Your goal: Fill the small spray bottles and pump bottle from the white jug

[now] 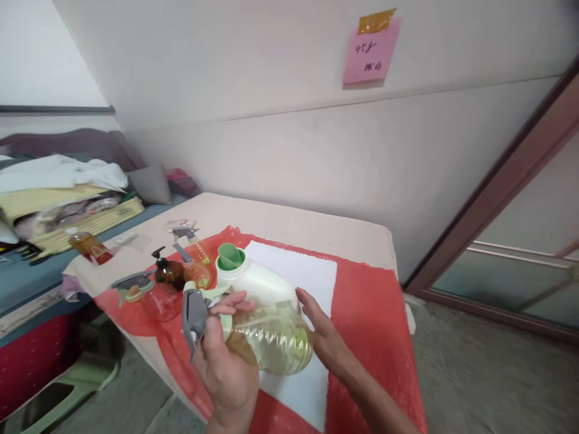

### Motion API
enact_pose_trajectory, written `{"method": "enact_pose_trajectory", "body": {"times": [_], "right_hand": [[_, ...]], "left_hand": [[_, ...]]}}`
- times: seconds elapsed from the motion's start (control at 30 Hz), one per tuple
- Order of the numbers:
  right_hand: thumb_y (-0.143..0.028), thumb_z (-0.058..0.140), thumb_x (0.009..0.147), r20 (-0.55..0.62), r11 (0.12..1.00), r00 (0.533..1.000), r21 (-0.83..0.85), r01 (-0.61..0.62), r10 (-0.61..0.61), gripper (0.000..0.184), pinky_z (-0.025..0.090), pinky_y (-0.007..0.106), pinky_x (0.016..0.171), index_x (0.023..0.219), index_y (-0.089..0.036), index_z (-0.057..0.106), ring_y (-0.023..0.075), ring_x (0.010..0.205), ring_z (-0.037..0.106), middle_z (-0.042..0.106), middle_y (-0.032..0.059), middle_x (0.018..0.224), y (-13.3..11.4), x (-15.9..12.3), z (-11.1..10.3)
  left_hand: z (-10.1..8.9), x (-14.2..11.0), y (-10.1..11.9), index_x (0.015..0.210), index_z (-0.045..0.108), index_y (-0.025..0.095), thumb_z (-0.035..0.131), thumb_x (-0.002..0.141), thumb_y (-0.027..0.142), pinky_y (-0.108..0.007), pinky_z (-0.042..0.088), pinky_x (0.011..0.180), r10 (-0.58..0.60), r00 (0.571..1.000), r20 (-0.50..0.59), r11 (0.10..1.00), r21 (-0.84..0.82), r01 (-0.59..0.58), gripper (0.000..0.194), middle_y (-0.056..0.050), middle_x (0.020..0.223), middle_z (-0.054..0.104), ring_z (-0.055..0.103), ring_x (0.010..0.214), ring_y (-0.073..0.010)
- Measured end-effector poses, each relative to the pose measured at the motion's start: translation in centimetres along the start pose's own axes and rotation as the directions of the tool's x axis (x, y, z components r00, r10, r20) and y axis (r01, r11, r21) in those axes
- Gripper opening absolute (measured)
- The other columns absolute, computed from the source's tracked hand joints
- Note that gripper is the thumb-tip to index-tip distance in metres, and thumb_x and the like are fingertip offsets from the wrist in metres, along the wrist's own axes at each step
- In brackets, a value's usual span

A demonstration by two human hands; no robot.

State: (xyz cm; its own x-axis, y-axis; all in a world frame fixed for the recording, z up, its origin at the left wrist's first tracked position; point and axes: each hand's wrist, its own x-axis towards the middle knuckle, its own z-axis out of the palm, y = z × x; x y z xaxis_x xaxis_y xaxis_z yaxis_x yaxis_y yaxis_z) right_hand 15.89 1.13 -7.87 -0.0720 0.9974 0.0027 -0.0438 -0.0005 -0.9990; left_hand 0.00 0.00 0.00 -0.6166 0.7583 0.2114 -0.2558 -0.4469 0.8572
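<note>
My left hand (pixel 230 367) is closed around the neck of a clear ribbed spray bottle (pixel 275 340), tilted onto its side above the table. Its grey and pale green trigger head (pixel 194 313) sticks out to the left. At the bottle's base, my right hand (pixel 323 334) has its fingers stretched out; whether the palm touches the plastic I cannot tell. Just behind is a white plastic jug (pixel 266 282) with a green cup (pixel 230 256) in its mouth, partly hidden by the spray bottle.
On the left of the red cloth (pixel 371 337) stand a brown pump bottle (pixel 169 272), a red spray bottle (pixel 161 301) and an orange one (pixel 196 271). A white mat (pixel 312 265) lies underneath. An amber-red bottle (pixel 89 246) lies at the table's left edge.
</note>
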Motion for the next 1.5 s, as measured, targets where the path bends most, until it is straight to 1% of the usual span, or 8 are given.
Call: {"method": "enact_pose_trajectory", "body": {"times": [0.2, 0.37, 0.63, 0.9, 1.17, 1.3, 1.4, 1.5], "right_hand": [[-0.034, 0.081, 0.066, 0.005, 0.996, 1.000, 0.092, -0.009, 0.009, 0.048, 0.050, 0.036, 0.082, 0.110, -0.023, 0.065, 0.0251, 0.099, 0.061, 0.070, 0.0043, 0.109, -0.9, 1.8, 1.6], [-0.040, 0.077, 0.067, -0.073, 0.978, 0.993, 0.193, -0.072, 0.088, 0.036, 0.048, 0.032, 0.062, 0.094, -0.020, 0.064, 0.0203, 0.070, 0.062, 0.071, 0.0002, 0.079, -0.9, 2.4, 1.6], [-0.035, 0.081, 0.057, -0.407, 0.985, 0.909, 0.172, -0.019, 0.089, 0.044, 0.048, 0.036, 0.069, 0.096, -0.021, 0.068, 0.0231, 0.074, 0.064, 0.073, 0.0023, 0.083, -2.3, 5.1, -2.6], [-0.034, 0.076, 0.057, -0.481, 0.996, 0.876, -0.055, -0.068, 0.034, 0.033, 0.043, 0.035, 0.067, 0.086, -0.020, 0.070, 0.0228, 0.073, 0.059, 0.069, 0.0005, 0.075, -1.1, 6.7, -2.8], [-0.053, 0.077, 0.066, -0.514, 0.990, 0.858, -0.124, -0.072, -0.002, 0.062, 0.042, 0.044, 0.100, 0.119, -0.028, 0.056, 0.0314, 0.126, 0.049, 0.056, 0.0078, 0.135, -0.9, 0.9, -1.7], [-0.055, 0.073, 0.073, -0.246, 0.963, 0.939, 0.181, -0.199, 0.241, 0.049, 0.047, 0.043, 0.096, 0.111, -0.026, 0.063, 0.0299, 0.113, 0.060, 0.069, 0.0073, 0.116, 0.2, -2.1, 0.9], [-0.066, 0.057, 0.082, 0.109, 0.800, 0.925, 0.473, -0.369, 0.363, 0.054, 0.049, 0.046, 0.090, 0.110, -0.021, 0.067, 0.0298, 0.105, 0.065, 0.071, 0.0110, 0.114, -0.2, -3.0, 2.7], [-0.062, 0.061, 0.082, 0.210, 0.739, 0.917, 0.543, -0.398, 0.339, 0.052, 0.049, 0.043, 0.091, 0.116, -0.023, 0.066, 0.0283, 0.107, 0.064, 0.069, 0.0102, 0.120, -1.1, -3.1, 3.3]], "left_hand": [[-0.9, -0.4, -0.4, 0.073, 0.060, 0.018, 0.049, 0.090, 0.035, -0.039, 0.054, 0.082, 0.074, 0.990, 0.118, 0.993, 0.082, -0.083, 0.027, -0.008, 0.092, 0.069, 0.065, 0.089, -0.0224], [-0.4, -0.9, -0.1, 0.074, 0.060, 0.018, 0.048, 0.089, 0.038, -0.041, 0.055, 0.079, 0.047, 0.993, 0.113, 0.999, -0.015, -0.045, 0.027, -0.007, 0.085, 0.068, 0.065, 0.089, -0.0240], [-0.9, 0.8, -1.0, 0.077, 0.059, 0.018, 0.050, 0.089, 0.038, -0.040, 0.053, 0.081, -0.028, 0.999, 0.037, 0.999, -0.021, 0.029, 0.025, -0.007, 0.090, 0.070, 0.066, 0.082, -0.0215], [-0.9, 1.2, -1.6, 0.078, 0.064, 0.017, 0.048, 0.093, 0.042, -0.036, 0.049, 0.084, -0.070, 0.992, 0.109, 0.992, 0.113, 0.058, 0.033, -0.007, 0.087, 0.069, 0.065, 0.088, -0.0216], [-0.9, 2.0, -1.6, 0.084, 0.069, 0.016, 0.050, 0.092, 0.048, -0.033, 0.049, 0.081, -0.149, 0.976, 0.156, 0.980, 0.154, 0.125, 0.038, -0.006, 0.087, 0.070, 0.066, 0.084, -0.0201], [-0.9, 1.9, -2.1, 0.086, 0.070, 0.015, 0.052, 0.091, 0.050, -0.033, 0.049, 0.082, -0.195, 0.962, 0.193, 0.967, 0.202, 0.155, 0.039, -0.007, 0.087, 0.070, 0.066, 0.085, -0.0207], [-0.6, 1.7, -3.0, 0.089, 0.071, 0.014, 0.055, 0.089, 0.053, -0.034, 0.048, 0.081, -0.286, 0.932, 0.222, 0.937, 0.270, 0.223, 0.042, -0.008, 0.085, 0.071, 0.066, 0.085, -0.0217], [-0.3, 1.5, -3.8, 0.092, 0.071, 0.013, 0.055, 0.089, 0.054, -0.034, 0.048, 0.082, -0.320, 0.909, 0.268, 0.924, 0.301, 0.237, 0.044, -0.009, 0.089, 0.071, 0.066, 0.086, -0.0217]]}}
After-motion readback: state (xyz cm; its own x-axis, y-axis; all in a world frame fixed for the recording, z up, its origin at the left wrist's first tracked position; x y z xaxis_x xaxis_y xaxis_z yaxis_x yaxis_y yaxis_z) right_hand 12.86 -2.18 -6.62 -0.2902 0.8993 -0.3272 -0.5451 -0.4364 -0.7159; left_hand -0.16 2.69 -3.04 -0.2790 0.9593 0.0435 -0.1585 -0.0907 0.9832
